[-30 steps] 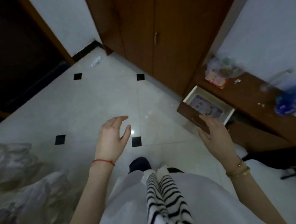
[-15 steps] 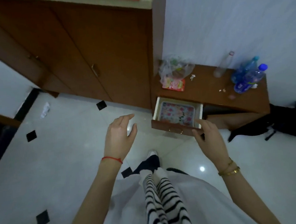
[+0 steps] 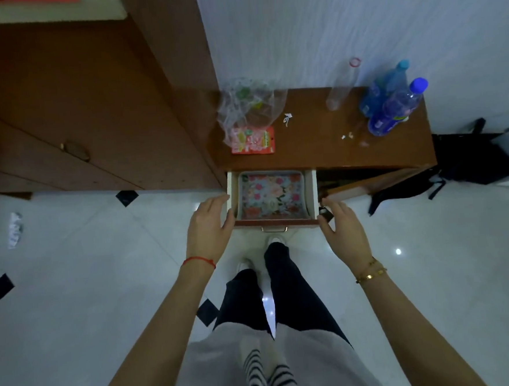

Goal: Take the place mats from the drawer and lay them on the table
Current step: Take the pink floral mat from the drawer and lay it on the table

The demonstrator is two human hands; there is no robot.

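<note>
The flowered place mats (image 3: 273, 195) are lying flat in the open drawer (image 3: 311, 189), long side running left to right, between the left hand (image 3: 209, 226) and right hand (image 3: 343, 230), both flanking its front corners with fingers relaxed and holding nothing.

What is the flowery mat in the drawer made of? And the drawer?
The flowery mat looks like smooth plastic or coated fabric: flat, printed with flowers, slightly shiny; I can't say which. The drawer seems to be wood, glossy reddish-brown in front, pale inside, with a small metal handle.
</note>
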